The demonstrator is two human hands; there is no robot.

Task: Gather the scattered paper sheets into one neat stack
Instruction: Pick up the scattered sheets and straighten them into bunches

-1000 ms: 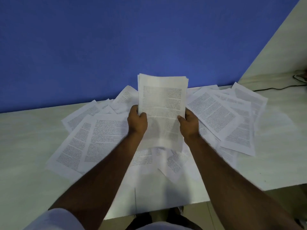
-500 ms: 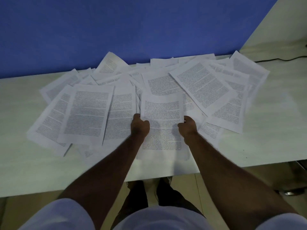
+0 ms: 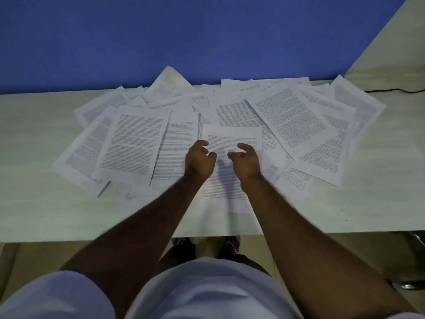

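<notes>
Head view: left hand and right hand hover loosely curled, holding nothing, over the stack; loose sheets crowd both sides, black cable far right

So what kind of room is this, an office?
Probably an office or study room, though little shows. Printed paper sheets lie scattered over a pale long desk set against a plain blue wall, and a black cable runs along the desk's far right.

Two hands; roughly twenty paper sheets; one table.
</notes>
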